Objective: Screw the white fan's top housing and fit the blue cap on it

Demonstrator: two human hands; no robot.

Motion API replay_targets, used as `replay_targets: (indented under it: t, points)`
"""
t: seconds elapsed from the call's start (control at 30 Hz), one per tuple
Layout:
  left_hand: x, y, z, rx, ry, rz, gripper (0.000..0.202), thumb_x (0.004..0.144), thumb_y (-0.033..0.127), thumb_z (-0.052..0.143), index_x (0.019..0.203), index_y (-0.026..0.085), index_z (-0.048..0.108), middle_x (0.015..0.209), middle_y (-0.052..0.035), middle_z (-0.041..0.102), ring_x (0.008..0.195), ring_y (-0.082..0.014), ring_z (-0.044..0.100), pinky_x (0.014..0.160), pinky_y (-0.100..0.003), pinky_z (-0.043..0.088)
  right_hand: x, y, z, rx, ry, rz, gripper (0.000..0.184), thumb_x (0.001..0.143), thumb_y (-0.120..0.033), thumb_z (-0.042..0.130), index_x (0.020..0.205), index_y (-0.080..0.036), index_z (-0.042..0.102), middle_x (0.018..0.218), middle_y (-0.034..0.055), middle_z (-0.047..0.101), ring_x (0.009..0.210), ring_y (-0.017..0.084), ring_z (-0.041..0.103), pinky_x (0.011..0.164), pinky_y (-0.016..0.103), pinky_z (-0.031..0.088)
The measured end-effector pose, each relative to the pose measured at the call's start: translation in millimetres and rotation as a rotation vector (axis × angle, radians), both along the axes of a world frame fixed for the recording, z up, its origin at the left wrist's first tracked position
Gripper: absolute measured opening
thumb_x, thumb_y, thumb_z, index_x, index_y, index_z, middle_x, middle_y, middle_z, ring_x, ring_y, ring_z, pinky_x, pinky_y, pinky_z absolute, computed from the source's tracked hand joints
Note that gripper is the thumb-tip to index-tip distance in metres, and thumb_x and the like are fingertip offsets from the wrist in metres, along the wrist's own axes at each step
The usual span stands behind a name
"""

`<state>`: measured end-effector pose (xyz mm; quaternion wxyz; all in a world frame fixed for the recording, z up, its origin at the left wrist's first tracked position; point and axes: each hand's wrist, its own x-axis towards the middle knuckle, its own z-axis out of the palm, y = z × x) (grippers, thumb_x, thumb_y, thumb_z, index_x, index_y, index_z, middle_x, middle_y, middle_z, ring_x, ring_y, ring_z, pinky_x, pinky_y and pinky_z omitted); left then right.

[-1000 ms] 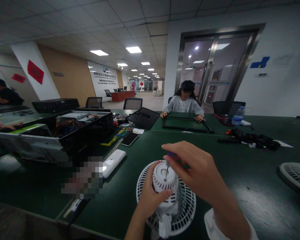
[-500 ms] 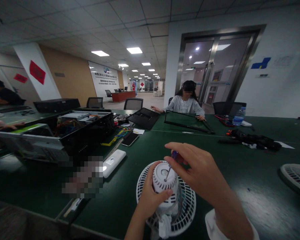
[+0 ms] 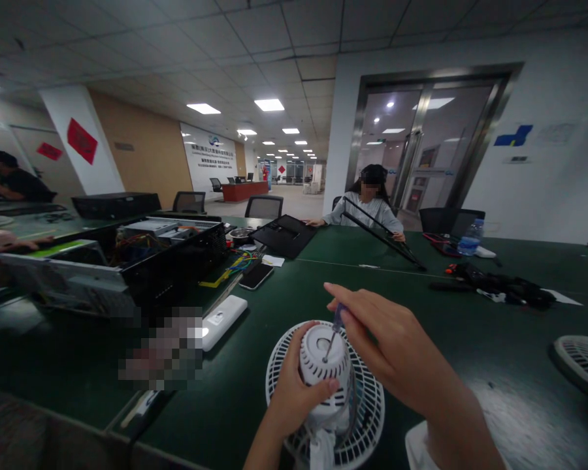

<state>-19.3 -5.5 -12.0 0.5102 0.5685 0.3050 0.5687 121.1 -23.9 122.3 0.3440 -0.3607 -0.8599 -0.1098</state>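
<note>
A white fan (image 3: 325,408) rests grille-down on the green table, its slotted motor housing pointing up at me. My left hand (image 3: 296,391) is wrapped around the side of that housing, thumb toward me. Between the thumb and fingers of my right hand (image 3: 389,343) is a small screwdriver (image 3: 337,321) with a purple handle. Its thin metal shaft slants down, and the tip meets a hole near the edge of the housing's top. Any screw inside the hole is too small to make out.
An opened computer case (image 3: 171,261) stands at left, with a person's hand at its far left side. A white power bank (image 3: 224,322) and a phone (image 3: 256,275) lie nearby. Across the table a person (image 3: 370,202) holds a black frame (image 3: 387,238). Another white grille (image 3: 583,362) lies at right.
My right fingers have shifted on the screwdriver, showing more of its handle. The tip stays at the housing. Across the table, the person has tilted the black frame.
</note>
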Motion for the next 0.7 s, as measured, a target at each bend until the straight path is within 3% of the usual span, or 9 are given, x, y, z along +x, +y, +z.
replay_targets:
  t: [0.17, 0.33, 0.4, 0.57, 0.7]
  points:
    - [0, -1, -2.0, 0.009, 0.027, 0.020, 0.069, 0.060, 0.026, 0.073, 0.121, 0.022, 0.042, 0.123, -0.0060, 0.054, 0.114, -0.0259, 0.049, 0.097, -0.035, 0.039, -6, 3, -2.1, 0.107, 0.009, 0.009, 0.022, 0.090, -0.023, 0.039, 0.099, -0.014, 0.057, 0.075, 0.0048, 0.063, 0.065, 0.014, 0.057, 0.057, 0.024, 0.044]
    - [-1, -1, -3.6, 0.000, 0.048, 0.044, 0.071, 0.059, 0.027, 0.074, 0.123, 0.022, 0.042, 0.125, -0.0054, 0.052, 0.117, -0.0257, 0.047, 0.099, -0.034, 0.037, -13, 6, -3.9, 0.237, 0.015, -0.012, 0.028, 0.090, -0.031, 0.041, 0.076, -0.015, 0.059, 0.055, 0.0005, 0.053, 0.049, 0.012, 0.049, 0.046, 0.023, 0.037]
    - [-1, -1, -3.7, 0.006, 0.044, 0.039, 0.071, 0.059, 0.027, 0.074, 0.123, 0.022, 0.042, 0.124, -0.0054, 0.053, 0.116, -0.0255, 0.047, 0.099, -0.034, 0.038, -12, 5, -4.0, 0.236, 0.014, -0.027, 0.027, 0.090, -0.031, 0.042, 0.078, -0.014, 0.060, 0.057, 0.0018, 0.055, 0.053, 0.013, 0.051, 0.048, 0.024, 0.040]
    - [1, 0, -3.2, 0.013, -0.014, 0.007, 0.070, 0.059, 0.027, 0.074, 0.121, 0.021, 0.042, 0.123, -0.0062, 0.052, 0.115, -0.0251, 0.048, 0.099, -0.034, 0.037, -7, 4, -3.3, 0.162, 0.029, -0.001, 0.024, 0.088, -0.019, 0.041, 0.103, -0.010, 0.057, 0.093, 0.0103, 0.065, 0.085, 0.018, 0.059, 0.074, 0.030, 0.048]
    - [1, 0, -1.9, 0.012, -0.024, 0.001, 0.070, 0.059, 0.028, 0.074, 0.120, 0.021, 0.042, 0.122, -0.0065, 0.053, 0.115, -0.0250, 0.049, 0.098, -0.034, 0.037, -10, 9, -4.4, 0.211, 0.055, 0.014, 0.020, 0.087, -0.018, 0.044, 0.100, -0.011, 0.058, 0.080, 0.0071, 0.065, 0.073, 0.016, 0.059, 0.066, 0.027, 0.048]
